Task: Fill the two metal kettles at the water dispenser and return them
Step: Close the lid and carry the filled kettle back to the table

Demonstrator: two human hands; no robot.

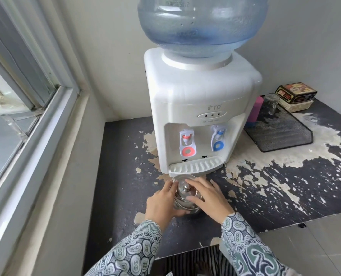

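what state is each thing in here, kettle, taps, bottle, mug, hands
metal kettle: upright on the counter before the drip tray, lid on
left hand: holds the kettle's side
right hand: fingers on the lid
red tap: not pressed, no water running
blue tap: not pressed
water bottle: upside down on the dispenser, holding water
glass mug: upright, looks empty

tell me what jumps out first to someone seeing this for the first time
The big blue water bottle atop the white dispenser dominates the upper centre, with red and blue taps below. In front of the drip tray, both hands, left hand and right hand, clasp a metal kettle standing on the peeling dark counter. At far right sits a black mesh tray.
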